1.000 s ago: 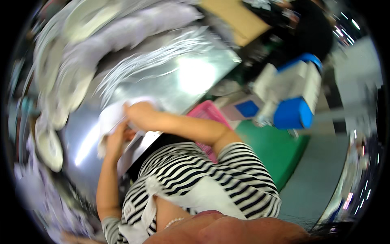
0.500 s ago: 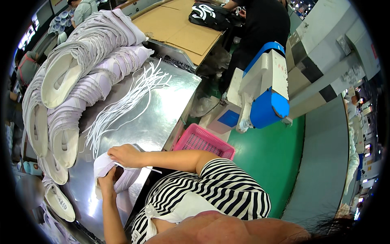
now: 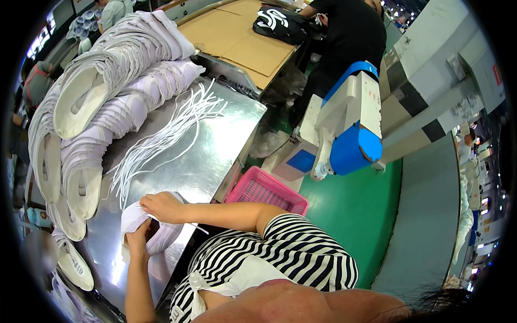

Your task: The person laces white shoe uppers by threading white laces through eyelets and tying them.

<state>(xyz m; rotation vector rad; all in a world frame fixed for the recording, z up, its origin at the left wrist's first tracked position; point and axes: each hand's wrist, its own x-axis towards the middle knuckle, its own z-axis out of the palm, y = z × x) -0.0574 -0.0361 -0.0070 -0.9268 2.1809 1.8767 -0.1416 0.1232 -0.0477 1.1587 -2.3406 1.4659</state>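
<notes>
A pale lilac-white shoe upper (image 3: 168,234) rests on the metal table near its front edge, with its opening toward me. My left hand (image 3: 138,240) grips its near side, the fingers partly hidden inside the opening. Bent over the upper's top, my right hand (image 3: 162,208) is closed, its fingertips pinched at the eyelet area. A white shoelace (image 3: 198,228) runs out from under that hand, its loose end sticking out to the right; the pinched part is hidden. Just beyond lies a loose bundle of white shoelaces (image 3: 156,142).
Long nested stacks of shoe uppers (image 3: 126,51) cover the table's (image 3: 215,145) left side. A single upper (image 3: 75,266) lies near left. To the right are a pink basket (image 3: 269,189) and a white-and-blue machine (image 3: 353,126). Someone in black (image 3: 344,48) stands beyond, beside a cardboard-covered table (image 3: 231,35).
Both hands and the upper have shifted slightly left in the view. The grip looks the same, and the lace's loose end shows a little shorter beyond my right wrist.
</notes>
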